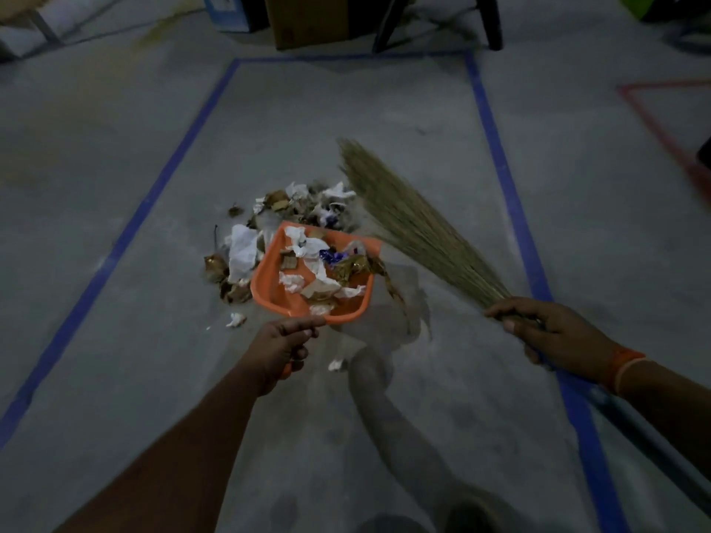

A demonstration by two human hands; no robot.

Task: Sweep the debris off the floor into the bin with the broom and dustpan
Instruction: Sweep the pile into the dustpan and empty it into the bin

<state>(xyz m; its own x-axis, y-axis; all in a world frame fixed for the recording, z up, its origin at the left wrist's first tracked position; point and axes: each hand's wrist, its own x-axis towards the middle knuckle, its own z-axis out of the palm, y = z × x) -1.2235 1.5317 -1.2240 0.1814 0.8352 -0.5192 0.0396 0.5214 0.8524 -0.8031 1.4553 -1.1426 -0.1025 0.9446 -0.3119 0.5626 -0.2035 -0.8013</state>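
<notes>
An orange dustpan [269,290] lies on the grey floor in the middle of the view, partly filled with paper scraps, wrappers and dry leaves. My left hand [282,350] grips its handle from behind. A pile of debris [304,203] lies on the floor ahead of the pan's mouth and along its left side, and a few white scraps lie near my left hand. My right hand [554,332] grips the bound end of a straw broom [408,221]. Its bristles fan up and to the left, and their tips reach the right edge of the pile. No bin is in view.
Blue tape [500,167] marks a rectangle on the floor around the debris. Red tape [654,125] marks another area at the right. A cardboard box [307,21] and dark chair legs [492,21] stand at the far edge.
</notes>
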